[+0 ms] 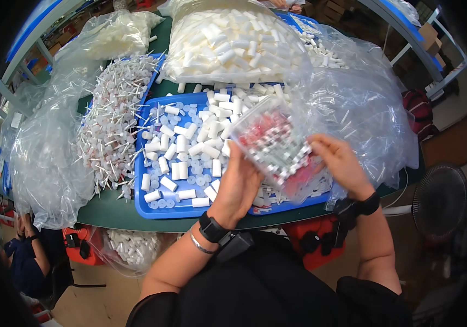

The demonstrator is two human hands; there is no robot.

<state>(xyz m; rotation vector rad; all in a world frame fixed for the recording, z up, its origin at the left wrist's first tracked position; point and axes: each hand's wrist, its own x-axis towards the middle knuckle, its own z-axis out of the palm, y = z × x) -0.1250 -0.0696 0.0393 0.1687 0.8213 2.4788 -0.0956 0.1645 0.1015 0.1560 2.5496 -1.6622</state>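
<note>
1. Over the front right part of the blue tray (162,210), both hands have the same thing: a clear plastic grid tray (270,140) packed with small red and pale pieces. The left hand (239,182) is wrapped around its near left edge, and the right hand (338,159) pinches the right end.
2. That grid tray is lifted off the surface and tipped, top face toward the camera. Its long axis runs from upper left down to lower right, with the far corner pointing at the big bag of white tubes (228,43).
3. Looks like the handling-the-filled-grid step to me, either checking it or turning it over. Can't tell which.
4. My guess is that the next move needs a level, steady grip from both sides so nothing spills from the cells.
5. Under the hands, the blue tray holds loose white tubes (181,144) and small clear caps (163,204), spread toward its left edge and front.
6. Left of that tray there's a heap of white stemmed pieces (111,120); crumpled clear bags (361,109) sit along the right edge of the green table (108,210).
</note>
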